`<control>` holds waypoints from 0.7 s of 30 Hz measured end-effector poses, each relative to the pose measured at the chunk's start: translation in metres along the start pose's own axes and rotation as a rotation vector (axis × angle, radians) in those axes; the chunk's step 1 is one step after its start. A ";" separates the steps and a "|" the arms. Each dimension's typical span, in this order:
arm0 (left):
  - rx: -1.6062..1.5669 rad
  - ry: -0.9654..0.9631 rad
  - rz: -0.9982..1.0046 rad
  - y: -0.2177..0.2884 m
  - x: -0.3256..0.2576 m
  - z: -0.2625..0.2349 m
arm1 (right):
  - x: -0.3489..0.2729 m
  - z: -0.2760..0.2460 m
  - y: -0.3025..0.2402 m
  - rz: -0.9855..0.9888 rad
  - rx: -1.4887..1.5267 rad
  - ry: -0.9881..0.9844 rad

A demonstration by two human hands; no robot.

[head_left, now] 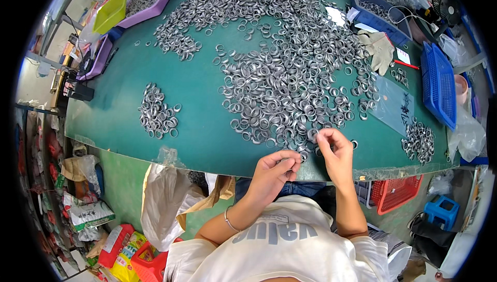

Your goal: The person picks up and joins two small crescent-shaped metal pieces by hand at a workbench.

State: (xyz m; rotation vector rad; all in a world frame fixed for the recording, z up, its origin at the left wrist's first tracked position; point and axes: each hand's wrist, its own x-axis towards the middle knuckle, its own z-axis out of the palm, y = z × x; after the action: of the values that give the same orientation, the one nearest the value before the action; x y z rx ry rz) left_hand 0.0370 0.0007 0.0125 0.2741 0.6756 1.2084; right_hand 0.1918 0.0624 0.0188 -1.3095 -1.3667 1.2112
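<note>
A large spread of grey metal rings (279,75) covers the middle of the green table (114,111). At its near edge, my left hand (271,175) is closed, with a metal ring (303,156) pinched at its fingertips. My right hand (336,153) sits just to the right and a little farther out. Its thumb and fingers close on another metal ring (312,134) at the border of the heap. One smaller pile of rings (158,112) lies apart on the left, and another small pile (418,141) lies at the far right.
Blue baskets (438,85) and a blue bin (382,15) line the right side, near a work glove (379,49), a red pen (407,65) and a clear plastic bag (396,103). Purple (147,7) and yellow-green trays (111,12) stand at the far left. An open sack (165,204) is below the table edge.
</note>
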 end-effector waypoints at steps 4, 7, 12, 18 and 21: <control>0.026 0.040 0.013 -0.003 0.002 0.003 | -0.017 0.002 -0.003 0.370 0.693 -0.227; 0.071 0.063 0.020 -0.003 0.003 0.008 | -0.022 0.003 -0.005 0.411 0.760 -0.221; 0.062 -0.008 0.024 0.000 0.002 0.008 | -0.028 0.006 -0.012 0.102 0.277 -0.114; 0.139 0.015 -0.030 0.000 0.003 -0.001 | -0.021 0.009 -0.028 -0.613 -0.403 -0.160; 0.057 0.001 -0.020 0.006 0.003 0.002 | -0.008 0.003 -0.021 -0.501 -0.261 -0.072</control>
State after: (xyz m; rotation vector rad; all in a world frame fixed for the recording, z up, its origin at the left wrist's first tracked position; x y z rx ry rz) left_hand 0.0342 0.0058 0.0160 0.3137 0.7135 1.1713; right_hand 0.1860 0.0546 0.0389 -1.0080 -1.8164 0.7608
